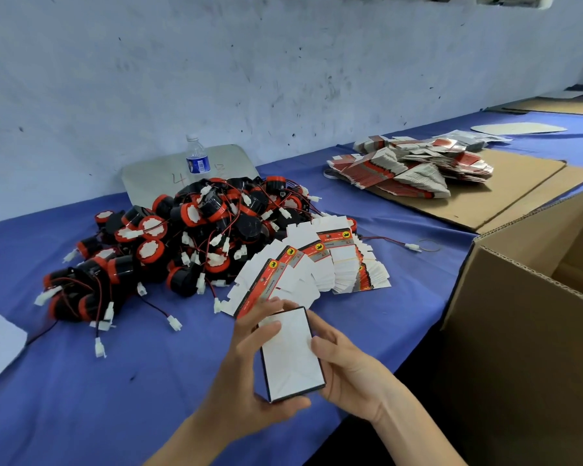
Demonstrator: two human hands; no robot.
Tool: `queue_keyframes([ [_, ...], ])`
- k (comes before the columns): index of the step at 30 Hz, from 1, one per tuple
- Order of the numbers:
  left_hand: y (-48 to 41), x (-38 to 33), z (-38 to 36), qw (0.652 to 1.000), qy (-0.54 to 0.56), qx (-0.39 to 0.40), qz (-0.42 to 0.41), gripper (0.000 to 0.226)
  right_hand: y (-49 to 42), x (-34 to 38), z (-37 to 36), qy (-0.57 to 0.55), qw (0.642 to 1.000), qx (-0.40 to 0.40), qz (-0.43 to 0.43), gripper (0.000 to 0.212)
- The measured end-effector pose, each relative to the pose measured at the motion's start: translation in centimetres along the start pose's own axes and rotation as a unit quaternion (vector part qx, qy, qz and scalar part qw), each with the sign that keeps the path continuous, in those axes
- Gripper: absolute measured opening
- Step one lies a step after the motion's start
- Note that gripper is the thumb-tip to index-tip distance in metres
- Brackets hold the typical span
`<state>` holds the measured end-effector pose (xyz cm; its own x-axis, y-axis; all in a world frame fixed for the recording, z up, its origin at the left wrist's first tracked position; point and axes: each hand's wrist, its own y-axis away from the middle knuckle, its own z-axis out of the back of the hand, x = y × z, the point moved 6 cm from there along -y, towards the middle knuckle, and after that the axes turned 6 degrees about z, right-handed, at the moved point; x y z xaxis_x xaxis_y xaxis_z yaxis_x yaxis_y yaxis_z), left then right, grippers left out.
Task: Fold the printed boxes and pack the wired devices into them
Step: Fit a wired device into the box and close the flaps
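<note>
White box [292, 354] gripped by left hand [249, 371] and right hand [347, 368], print hidden, contents unseen

Blue-covered bench against a scuffed wall, with bottle, cardboard and carton

A blue cloth [81, 381] covers the bench, which runs along a pale, speckled wall [283, 62]. A clear plastic water bottle [197, 158] with a blue label stands upright at the back, in front of a grey rounded board [148, 176] that leans on the wall (a handwritten "4" shows on it). Flat brown cardboard sheets [519, 186] lie on the cloth to the right, and a pale oval sheet [519, 128] lies farther back. A large open corrugated carton [519, 331] stands at the right edge. A thin loop, perhaps a rubber band [429, 245], lies on the cloth near the carton.
</note>
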<state>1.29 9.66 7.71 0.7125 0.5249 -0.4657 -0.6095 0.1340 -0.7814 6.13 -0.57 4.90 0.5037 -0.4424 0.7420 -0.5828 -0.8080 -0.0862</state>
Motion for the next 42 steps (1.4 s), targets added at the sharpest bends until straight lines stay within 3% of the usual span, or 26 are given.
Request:
queue_keyframes([
  [3, 1.3, 2.0, 1.0, 0.998, -0.016, 0.022, 0.062, 0.081, -0.3, 1.0, 1.1, 0.053, 0.997, -0.052, 0.038, 0.068],
  [5, 2.0, 4.8, 2.9, 0.984, -0.016, -0.004, 0.176, 0.077, -0.3, 2.8, 1.2, 0.230, 0.964, -0.078, 0.109, 0.073],
  [6, 2.2, 6.7, 4.0, 0.968, -0.015, -0.041, 0.247, 0.070, -0.3, 3.6, 1.0, 0.395, 0.904, -0.082, 0.145, 0.080],
  [7, 2.4, 8.8, 5.3, 0.946, -0.030, -0.085, 0.311, 0.060, -0.5, 3.9, 1.1, 0.578, 0.796, -0.079, 0.162, 0.088],
  [9, 2.3, 13.2, 7.6, 0.891, -0.127, -0.137, 0.415, 0.058, -1.5, 2.9, 0.1, 0.846, 0.510, -0.025, 0.154, 0.101],
  [10, 2.1, 15.3, 8.6, 0.862, -0.166, -0.135, 0.460, 0.066, -1.9, 2.0, -0.2, 0.885, 0.450, 0.003, 0.119, 0.100],
  [11, 1.9, 17.1, 9.3, 0.836, -0.181, -0.124, 0.503, 0.073, -2.4, 1.1, -0.1, 0.895, 0.436, 0.030, 0.082, 0.096],
  [15, 1.6, 21.5, 11.2, 0.768, -0.245, -0.063, 0.588, 0.085, -3.1, -0.9, 0.0, 0.877, 0.471, 0.072, 0.054, 0.090],
  [18, 1.2, 22.4, 12.0, 0.749, -0.311, -0.060, 0.582, 0.060, -2.6, -1.4, -0.2, 0.850, 0.519, 0.065, 0.068, 0.090],
  [21, 1.3, 21.3, 12.3, 0.745, -0.279, -0.127, 0.592, 0.042, -1.7, -0.8, -0.6, 0.794, 0.593, 0.054, 0.120, 0.078],
  [24, 1.3, 18.4, 11.7, 0.779, -0.088, -0.270, 0.559, 0.033, -0.1, 0.9, -0.5, 0.679, 0.710, -0.041, 0.184, 0.065],
  [26, 0.3, 14.4, 10.8, 0.823, 0.034, -0.314, 0.473, 0.028, 0.8, 2.2, 0.0, 0.562, 0.788, -0.127, 0.216, 0.052],
  [28, -1.2, 9.3, 10.0, 0.867, 0.087, -0.309, 0.382, 0.031, 1.1, 3.3, 0.4, 0.452, 0.843, -0.189, 0.224, 0.035],
  [30, -2.7, 4.9, 8.7, 0.904, 0.138, -0.259, 0.311, 0.038, 0.6, 3.9, 0.4, 0.324, 0.904, -0.197, 0.200, 0.019],
  [32, -3.5, 2.2, 6.8, 0.926, 0.171, -0.189, 0.280, 0.044, -0.4, 3.9, -0.3, 0.212, 0.950, -0.168, 0.156, 0.035],
  [34, -3.7, 0.9, 4.9, 0.944, 0.152, -0.119, 0.267, 0.048, -1.4, 3.8, -0.8, 0.173, 0.964, -0.161, 0.124, 0.044],
  [37, -3.0, 0.5, 2.4, 0.960, 0.120, -0.025, 0.253, 0.054, -2.4, 3.9, -0.5, 0.144, 0.960, -0.195, 0.139, 0.039],
  [42, -1.6, 1.5, 1.5, 0.963, 0.076, 0.023, 0.257, 0.047, -2.2, 3.7, 1.0, 0.219, 0.930, -0.234, 0.177, 0.025],
])
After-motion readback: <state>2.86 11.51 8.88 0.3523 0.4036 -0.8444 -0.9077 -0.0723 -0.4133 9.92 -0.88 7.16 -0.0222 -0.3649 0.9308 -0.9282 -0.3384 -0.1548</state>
